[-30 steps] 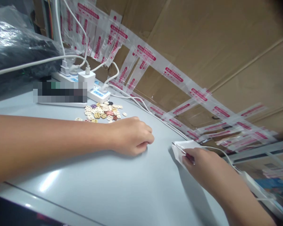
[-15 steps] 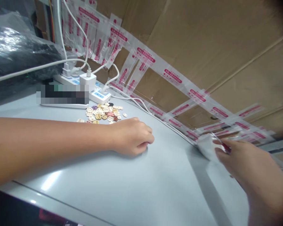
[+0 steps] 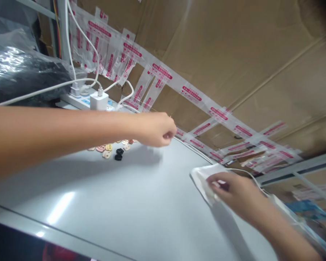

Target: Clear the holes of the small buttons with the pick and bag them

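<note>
My left hand (image 3: 159, 129) is closed above the table near the back, its fingers curled; anything inside is too small to make out. Under and beside that forearm lie several small button-like pieces (image 3: 107, 148), pink, yellow, cream and brown, with black ones (image 3: 118, 154) in front of them. On the right, my right hand (image 3: 225, 186) pinches over a white cloth-like sheet (image 3: 202, 177), which lies against the table's back right part. The thumb and forefinger meet at the sheet, partly blurred.
A white power strip (image 3: 77, 101) with a plug adapter (image 3: 99, 100) and cables stands at the back left. Black plastic-wrapped goods (image 3: 24, 72) lie beyond it. A taped cardboard wall (image 3: 220, 65) runs along the table's back edge.
My left hand has risen and moved toward the back, still closed. The right hand has shifted left, and the white sheet now lies flatter. Black pieces show in front of the pile.
</note>
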